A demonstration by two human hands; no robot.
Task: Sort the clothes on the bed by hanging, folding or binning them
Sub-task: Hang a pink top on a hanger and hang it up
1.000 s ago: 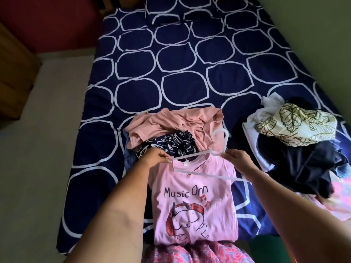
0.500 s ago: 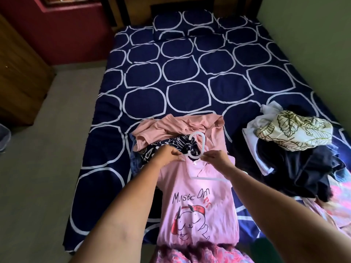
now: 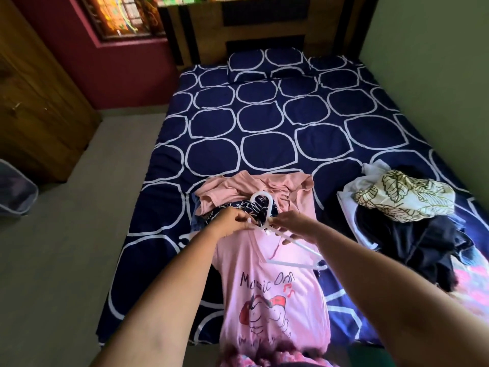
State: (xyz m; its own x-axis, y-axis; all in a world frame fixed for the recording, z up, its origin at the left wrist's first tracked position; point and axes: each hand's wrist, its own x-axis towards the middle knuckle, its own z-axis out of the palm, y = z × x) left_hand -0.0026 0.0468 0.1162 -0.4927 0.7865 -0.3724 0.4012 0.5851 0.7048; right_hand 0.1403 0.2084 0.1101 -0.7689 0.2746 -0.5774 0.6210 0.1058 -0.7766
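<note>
At the foot of a navy bed (image 3: 264, 144) patterned with white rings, a person works a white hanger (image 3: 304, 249) into the neck of a pink T-shirt (image 3: 270, 287) printed "Music Onn". The shirt lies face up along the near edge of the mattress, its hem trailing off toward the person. The left hand (image 3: 232, 221) has its fingers curled tight, pinching the shirt's neckline where the hanger's left arm meets it. The right hand (image 3: 293, 226) curls round the hanger just below the hook; the right arm and lower bar of the hanger lie on top of the fabric. Just beyond the hands sits a small heap: a salmon top (image 3: 254, 186) over a dark patterned garment (image 3: 235, 207). Well to the right, a second pile holds a leaf-print cloth (image 3: 404, 200) over dark clothes (image 3: 412, 239) and a white piece (image 3: 349, 202). A matching pillow (image 3: 267, 64) rests against the wooden headboard (image 3: 264, 22). A wardrobe (image 3: 39, 102) and a basket (image 3: 16, 192) stand along the left.
</note>
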